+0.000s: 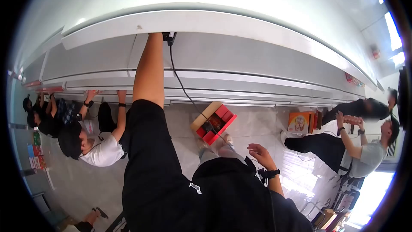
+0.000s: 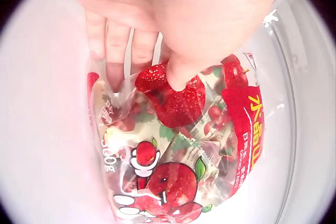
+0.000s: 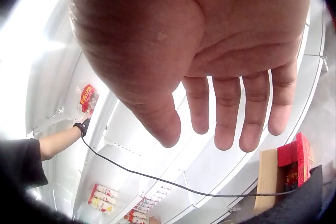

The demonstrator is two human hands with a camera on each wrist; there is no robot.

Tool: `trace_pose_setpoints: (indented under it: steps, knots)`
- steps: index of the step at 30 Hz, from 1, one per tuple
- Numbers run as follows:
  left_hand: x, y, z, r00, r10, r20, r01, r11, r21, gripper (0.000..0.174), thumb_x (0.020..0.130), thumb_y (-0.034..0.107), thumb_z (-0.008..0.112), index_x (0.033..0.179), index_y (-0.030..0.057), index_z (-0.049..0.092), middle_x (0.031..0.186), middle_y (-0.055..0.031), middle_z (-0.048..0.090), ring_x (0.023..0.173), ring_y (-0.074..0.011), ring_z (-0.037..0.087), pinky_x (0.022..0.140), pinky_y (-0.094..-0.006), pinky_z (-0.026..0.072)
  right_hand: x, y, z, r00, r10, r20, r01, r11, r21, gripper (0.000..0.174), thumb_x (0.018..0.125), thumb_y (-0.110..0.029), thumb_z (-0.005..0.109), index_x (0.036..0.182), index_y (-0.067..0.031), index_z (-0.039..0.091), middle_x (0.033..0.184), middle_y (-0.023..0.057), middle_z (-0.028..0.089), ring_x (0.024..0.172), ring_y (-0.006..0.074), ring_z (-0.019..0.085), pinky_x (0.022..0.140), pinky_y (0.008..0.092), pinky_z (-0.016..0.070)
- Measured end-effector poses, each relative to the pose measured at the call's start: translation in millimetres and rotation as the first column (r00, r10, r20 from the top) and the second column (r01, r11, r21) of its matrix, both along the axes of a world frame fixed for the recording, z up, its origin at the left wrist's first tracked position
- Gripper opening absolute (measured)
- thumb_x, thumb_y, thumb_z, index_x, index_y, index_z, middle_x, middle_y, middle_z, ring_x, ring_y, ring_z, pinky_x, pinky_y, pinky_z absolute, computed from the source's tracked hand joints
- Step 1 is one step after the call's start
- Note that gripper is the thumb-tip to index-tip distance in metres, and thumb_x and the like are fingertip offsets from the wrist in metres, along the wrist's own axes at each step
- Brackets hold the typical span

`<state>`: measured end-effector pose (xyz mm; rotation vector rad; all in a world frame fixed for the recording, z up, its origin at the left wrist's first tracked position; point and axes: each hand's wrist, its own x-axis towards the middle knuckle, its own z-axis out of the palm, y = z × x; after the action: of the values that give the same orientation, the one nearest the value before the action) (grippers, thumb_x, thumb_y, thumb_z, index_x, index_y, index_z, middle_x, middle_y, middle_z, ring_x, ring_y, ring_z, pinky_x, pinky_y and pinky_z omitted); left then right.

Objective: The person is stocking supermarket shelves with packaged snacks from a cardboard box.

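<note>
In the left wrist view my left hand (image 2: 168, 19) pinches a clear and red snack bag (image 2: 170, 176) near its top. The thumb presses the front and the fingers reach behind the plastic. Cartoon red fruit, "300g" and small wrapped pieces show on the bag. The right wrist view has the bag (image 3: 87, 99) upright on a white shelf, with the left arm stretched to it. In the head view the shelf edge (image 1: 214, 21) hides that hand. My right hand (image 1: 261, 154) hangs by my body, fingers extended and holding nothing.
An opened red box (image 1: 214, 122) lies on the floor by my feet. A black cable (image 1: 182, 83) runs from my left wrist down past it. One person (image 1: 98, 150) works at the shelves on the left; another (image 1: 360, 159) stands at right near an orange carton (image 1: 300, 122).
</note>
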<state>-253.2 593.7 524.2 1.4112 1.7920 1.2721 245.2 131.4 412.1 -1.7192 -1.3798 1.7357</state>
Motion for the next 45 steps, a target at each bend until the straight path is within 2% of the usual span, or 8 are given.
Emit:
trace_pose_setpoints:
  steps: [26, 32, 35, 36, 38, 40, 43, 45]
  knots:
    - [-15, -10, -1, 0.996, 0.091, -0.016, -0.091, 0.996, 0.021, 0.039, 0.092, 0.026, 0.062, 0.12, -0.0005, 0.058, 0.113, -0.0063, 0.063, 0.103, -0.0137, 0.058, 0.087, -0.0275, 0.0468, 8, -9, -14, 0.999, -0.028, -0.019, 0.027, 0.999, -0.044, 0.037, 0.091, -0.013, 0.065, 0.126, -0.0035, 0.056, 0.115, 0.0086, 0.066, 0.104, 0.0177, 0.063, 0.09, 0.0319, 0.0506]
    - [-6, -39, 7, 0.982, 0.18, -0.049, -0.175, 0.981, 0.087, 0.039, 0.093, 0.026, 0.061, 0.121, -0.001, 0.058, 0.115, -0.0065, 0.063, 0.105, -0.0138, 0.058, 0.088, -0.0275, 0.0465, 6, -2, -5, 1.0, 0.005, -0.01, -0.005, 0.999, -0.049, 0.036, 0.091, -0.013, 0.065, 0.125, -0.0035, 0.056, 0.114, 0.0084, 0.066, 0.103, 0.0173, 0.063, 0.089, 0.0313, 0.0505]
    - [-1, -84, 21, 0.98, 0.199, 0.014, -0.198, 0.965, 0.17, 0.039, 0.094, 0.026, 0.061, 0.121, -0.0012, 0.058, 0.116, -0.0066, 0.063, 0.105, -0.0139, 0.058, 0.088, -0.0275, 0.0463, 10, -6, -17, 0.999, 0.028, -0.033, -0.029, 0.999, -0.032, 0.036, 0.091, -0.013, 0.065, 0.125, -0.0041, 0.057, 0.114, 0.0076, 0.066, 0.103, 0.0164, 0.063, 0.087, 0.0301, 0.0508]
    - [-1, -107, 25, 0.99, 0.106, 0.097, -0.127, 0.964, 0.235, 0.039, 0.094, 0.026, 0.061, 0.122, -0.0013, 0.058, 0.116, -0.0066, 0.063, 0.106, -0.0139, 0.058, 0.089, -0.0275, 0.0463, 9, -3, -19, 0.998, 0.061, -0.026, -0.061, 0.998, -0.025, 0.037, 0.091, -0.013, 0.065, 0.125, -0.0044, 0.057, 0.114, 0.0071, 0.066, 0.103, 0.0162, 0.063, 0.087, 0.0299, 0.0508]
    - [1, -152, 24, 0.95, -0.179, 0.256, 0.051, 0.897, 0.439, 0.024, 0.094, 0.011, 0.059, 0.116, 0.002, 0.058, 0.113, -0.0068, 0.063, 0.107, -0.0154, 0.058, 0.09, -0.0276, 0.0454, 10, -1, -19, 0.992, 0.127, -0.008, -0.127, 0.992, -0.022, 0.037, 0.091, -0.014, 0.065, 0.125, -0.0049, 0.057, 0.114, 0.0063, 0.066, 0.102, 0.0157, 0.063, 0.086, 0.0296, 0.0509]
    - [20, -227, 40, 0.896, -0.264, 0.356, 0.104, 0.907, 0.409, 0.02, 0.094, 0.011, 0.06, 0.112, 0.0018, 0.058, 0.109, -0.0068, 0.064, 0.104, -0.0164, 0.059, 0.092, -0.0299, 0.0454, 9, 2, -25, 0.98, 0.199, -0.011, -0.199, 0.98, -0.016, 0.036, 0.091, -0.015, 0.065, 0.125, -0.0055, 0.057, 0.114, 0.0058, 0.066, 0.102, 0.0157, 0.063, 0.087, 0.03, 0.0507]
    - [44, -319, 12, 0.853, -0.316, 0.415, 0.159, 0.915, 0.371, 0.012, 0.096, 0.008, 0.055, 0.1, -0.0014, 0.061, 0.097, -0.0094, 0.066, 0.092, -0.0154, 0.061, 0.087, -0.0295, 0.0467, 3, 18, -36, 0.942, 0.337, 0.001, -0.336, 0.941, -0.044, 0.036, 0.091, -0.018, 0.064, 0.125, -0.0065, 0.058, 0.115, 0.0059, 0.066, 0.103, 0.016, 0.062, 0.088, 0.0315, 0.0502]
    - [58, -375, -20, 0.872, -0.202, 0.445, 0.105, 0.966, 0.234, 0.01, 0.093, 0.005, 0.057, 0.094, -0.001, 0.065, 0.092, -0.0079, 0.067, 0.088, -0.0149, 0.062, 0.084, -0.0286, 0.0477, -10, 23, -38, 0.907, 0.42, -0.002, -0.418, 0.902, -0.112, 0.035, 0.092, -0.018, 0.063, 0.125, -0.0077, 0.058, 0.116, 0.006, 0.066, 0.105, 0.0165, 0.062, 0.091, 0.0323, 0.0489]
